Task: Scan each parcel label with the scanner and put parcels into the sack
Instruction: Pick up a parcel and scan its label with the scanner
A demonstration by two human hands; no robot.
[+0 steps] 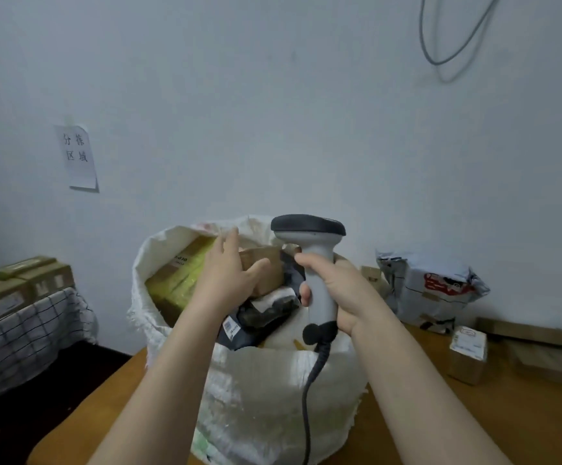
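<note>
- My left arm: bare, reaching forward from the lower left, across the near rim of the sack [266, 397].
- My left hand [229, 276]: above the sack's open mouth, back turned to me, fingers straight and close together, thumb spread out to the right.
- My right arm: bare, coming in from the lower right of the sack.
- My right hand [343, 290]: over the sack's right side, fingers and thumb wrapped round the handle of the scanner [321, 263], held upright with its head on top.
</note>
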